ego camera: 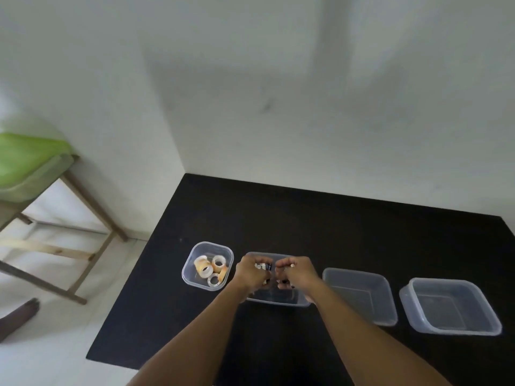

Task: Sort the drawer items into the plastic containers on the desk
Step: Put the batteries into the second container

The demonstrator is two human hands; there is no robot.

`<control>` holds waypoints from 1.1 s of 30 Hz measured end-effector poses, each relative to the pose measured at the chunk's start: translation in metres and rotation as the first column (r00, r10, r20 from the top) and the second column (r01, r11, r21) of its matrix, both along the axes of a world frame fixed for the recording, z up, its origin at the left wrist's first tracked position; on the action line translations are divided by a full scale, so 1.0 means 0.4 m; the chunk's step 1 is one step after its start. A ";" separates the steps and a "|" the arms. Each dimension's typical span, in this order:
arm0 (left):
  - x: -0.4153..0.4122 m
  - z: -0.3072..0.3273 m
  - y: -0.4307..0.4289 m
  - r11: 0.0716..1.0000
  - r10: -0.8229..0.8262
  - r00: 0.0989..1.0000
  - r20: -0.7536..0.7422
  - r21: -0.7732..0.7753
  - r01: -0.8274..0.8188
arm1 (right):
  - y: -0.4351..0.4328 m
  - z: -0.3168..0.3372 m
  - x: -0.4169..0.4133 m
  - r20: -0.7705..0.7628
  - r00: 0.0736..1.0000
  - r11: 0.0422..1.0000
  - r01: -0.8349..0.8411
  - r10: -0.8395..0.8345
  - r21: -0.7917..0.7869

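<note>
Black desk top [306,218], with four clear plastic containers in a row on it; I take the second container [278,300] as my reference. Both hands are over its open top, and the forearms cover its near corners. Left hand [250,274]: fingers curled in tight, gripping the small pieces [263,266], which are white and dark blue and show at the fingertips on the side facing the other hand. Right hand [299,274]: fingers curled narrow in the same way, with a pale bit at the fingertips and a dark bit under the thumb, so it grips pieces too. I cannot tell what the pieces are, since they are small and blurred. The two sets of fingertips nearly meet above the middle of the second container, and the pieces sit in the grip above its rim, not on its floor. What lies inside this container beneath the hands is hidden from me. Just left of the second container, apart from it, stands a smaller container [192,257] holding several tape rolls [207,270], cream and white, lying loosely together. Right of the second container is a third container [354,296], near but not touching, and beyond that a fourth container [451,305]. Far left of the second container, off the desk, stands a wooden frame with a green cushion [28,160], and a bare foot [16,316] rests on the pale floor.
</note>
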State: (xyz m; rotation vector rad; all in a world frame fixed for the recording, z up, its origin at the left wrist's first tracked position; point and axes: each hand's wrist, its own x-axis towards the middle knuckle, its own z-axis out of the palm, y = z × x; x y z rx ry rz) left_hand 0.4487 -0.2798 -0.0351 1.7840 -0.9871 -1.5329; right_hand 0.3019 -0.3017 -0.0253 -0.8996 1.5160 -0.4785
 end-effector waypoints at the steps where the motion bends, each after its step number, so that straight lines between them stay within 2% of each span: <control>1: 0.003 -0.012 -0.004 1.000 -0.009 1.000 -0.011 0.019 0.009 | -0.003 -0.008 0.006 -0.011 1.000 1.000 -0.003 0.004 0.006; 10: 0.000 -0.061 -0.036 0.996 -0.003 1.000 -0.017 0.087 0.005 | -0.009 -0.091 0.026 -0.038 0.999 0.999 0.020 -0.018 0.047; 14: -0.020 -0.086 -0.033 0.994 -0.051 0.999 0.001 0.099 0.051 | -0.007 -0.110 0.020 -0.055 0.998 0.999 0.023 -0.021 0.031; 20: -0.030 -0.107 -0.020 0.996 -0.077 0.991 0.107 0.056 0.072 | 0.007 -0.124 0.006 -0.128 0.991 1.000 -0.029 0.028 -0.003; 29: -0.033 -0.095 -0.013 0.997 -0.081 0.991 0.109 0.020 0.079 | 0.017 -0.127 0.002 -0.149 0.988 0.998 -0.053 0.046 -0.041; 33: -0.026 -0.078 -0.009 0.998 -0.063 0.984 0.164 0.012 0.062 | 0.017 -0.121 -0.004 -0.176 0.983 0.996 -0.064 0.051 -0.068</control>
